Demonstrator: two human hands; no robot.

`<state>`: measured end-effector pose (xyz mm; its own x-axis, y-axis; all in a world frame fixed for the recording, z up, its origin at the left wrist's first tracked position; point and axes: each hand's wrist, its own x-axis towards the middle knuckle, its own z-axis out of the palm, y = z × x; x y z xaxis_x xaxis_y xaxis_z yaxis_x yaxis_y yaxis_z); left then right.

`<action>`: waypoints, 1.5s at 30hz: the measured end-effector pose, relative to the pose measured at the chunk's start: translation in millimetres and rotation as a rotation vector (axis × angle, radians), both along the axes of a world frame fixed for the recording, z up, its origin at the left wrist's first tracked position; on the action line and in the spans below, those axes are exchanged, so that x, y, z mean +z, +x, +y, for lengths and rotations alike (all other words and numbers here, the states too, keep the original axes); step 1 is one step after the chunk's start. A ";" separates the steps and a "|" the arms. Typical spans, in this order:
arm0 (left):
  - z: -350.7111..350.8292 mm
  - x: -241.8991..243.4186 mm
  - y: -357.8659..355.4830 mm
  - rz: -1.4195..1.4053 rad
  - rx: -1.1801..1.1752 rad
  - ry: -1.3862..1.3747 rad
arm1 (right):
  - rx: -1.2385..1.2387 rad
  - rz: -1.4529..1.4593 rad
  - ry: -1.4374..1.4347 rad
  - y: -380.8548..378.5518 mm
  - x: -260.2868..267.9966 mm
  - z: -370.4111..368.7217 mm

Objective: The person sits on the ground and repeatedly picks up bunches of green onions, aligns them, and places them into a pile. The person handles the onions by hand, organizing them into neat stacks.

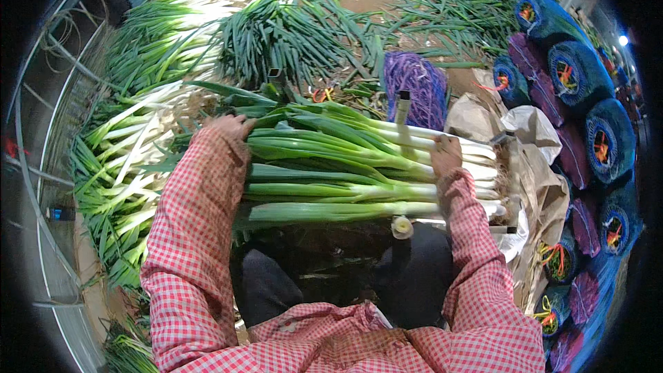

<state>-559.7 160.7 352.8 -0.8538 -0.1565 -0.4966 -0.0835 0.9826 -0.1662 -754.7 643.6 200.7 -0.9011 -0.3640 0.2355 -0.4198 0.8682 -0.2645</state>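
A row of long green onions [331, 186] lies crosswise before me, above my knees, with green leaves to the left and white stems and roots to the right. My right hand [446, 154] is curled around white stems near the root end. At the leaf end, my left hand [228, 127] touches the greens, its fingers bent; its grip is partly hidden by the sleeve. An upright metal post [403, 114] stands among the stems, and a second post [276, 80] rises behind the leaves. Beside the roots is a metal end plate [512, 186].
Piled green onions [134, 166] line the left, with another heap [285, 36] farther back. A bundle of purple twine or netting [414, 88] sits behind the stems. Brown sacking [541, 186] and stacked blue mesh bundles [603, 137] are at the right. Loose leaves [456, 15] litter the ground.
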 end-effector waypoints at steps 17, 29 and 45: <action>6.7 -22.5 43.3 0.863 -0.088 0.562 | -0.169 -0.012 -0.321 -44.4 -50.4 50.8; 109.1 -4.0 173.2 0.667 -0.094 0.019 | 0.021 -0.041 -0.121 -64.2 -52.9 39.8; 40.6 -140.2 137.7 0.789 0.107 0.322 | 0.063 -0.570 -0.529 -28.3 -24.7 34.9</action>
